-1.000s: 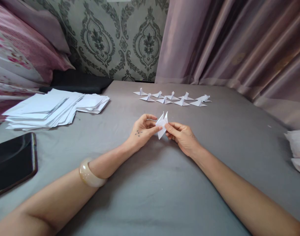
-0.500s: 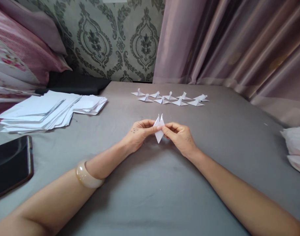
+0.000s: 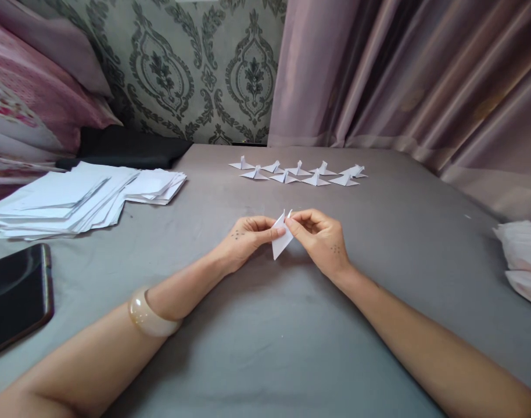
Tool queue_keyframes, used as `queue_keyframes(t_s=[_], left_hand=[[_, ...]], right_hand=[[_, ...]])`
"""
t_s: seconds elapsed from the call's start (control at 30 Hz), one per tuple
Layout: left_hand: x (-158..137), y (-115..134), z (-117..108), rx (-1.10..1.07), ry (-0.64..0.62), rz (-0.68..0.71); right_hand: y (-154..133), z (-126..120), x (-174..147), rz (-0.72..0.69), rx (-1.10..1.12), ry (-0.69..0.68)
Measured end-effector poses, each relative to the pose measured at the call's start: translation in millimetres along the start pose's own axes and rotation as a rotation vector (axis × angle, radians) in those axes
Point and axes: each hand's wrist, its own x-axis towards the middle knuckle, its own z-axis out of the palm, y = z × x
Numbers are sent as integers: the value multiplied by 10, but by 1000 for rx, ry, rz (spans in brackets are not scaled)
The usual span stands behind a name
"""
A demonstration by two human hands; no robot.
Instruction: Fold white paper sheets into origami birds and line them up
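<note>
Between my hands, above the grey cloth, is a small folded white paper figure (image 3: 281, 242) with two thin points rising at its top. My left hand (image 3: 250, 239) pinches its left side, the thumb lying across the front. With thumb and fingertips, my right hand (image 3: 318, 235) grips the paper near the upper right point. The finger ends behind the paper are hidden. Farther back, several finished-looking paper cranes (image 3: 284, 177) stand in two rows with wings spread.
Stacks of white paper sheets (image 3: 56, 200) lie at the left, with a dark phone (image 3: 17, 296) in front of them. Behind is a black cloth (image 3: 130, 146). A whitish translucent bundle (image 3: 524, 255) sits at the right edge. Curtains (image 3: 379, 75) hang along the right.
The folded paper has tilted, its lower tip swinging left. My right hand has moved up from the paper's middle to its upper right point. The left hand keeps its pinch.
</note>
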Motion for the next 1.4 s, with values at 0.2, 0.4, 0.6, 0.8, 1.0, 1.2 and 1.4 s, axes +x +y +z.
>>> queue_keyframes(t_s=[0.2, 0.4, 0.6, 0.8, 1.0, 1.2, 1.4], left_hand=[[-1, -9, 8, 8, -23, -17], [-12, -7, -2, 4, -42, -43], [-32, -6, -1, 42, -40, -39], [-27, 1, 7, 97, -3, -61], [-30, 11, 13, 103, -7, -66], [17, -53, -20, 56, 18, -39], [113, -117, -110, -66, 230, 6]], right_hand=[[-12, 40, -12, -3, 44, 88], [-39, 33, -8, -39, 26, 58], [-65, 5, 19, 164, 145, -122], [-35, -4, 11, 125, 86, -57], [-2, -15, 17, 142, 48, -77], [35, -18, 41, 117, 12, -84], [102, -20, 24, -152, -230, -44]])
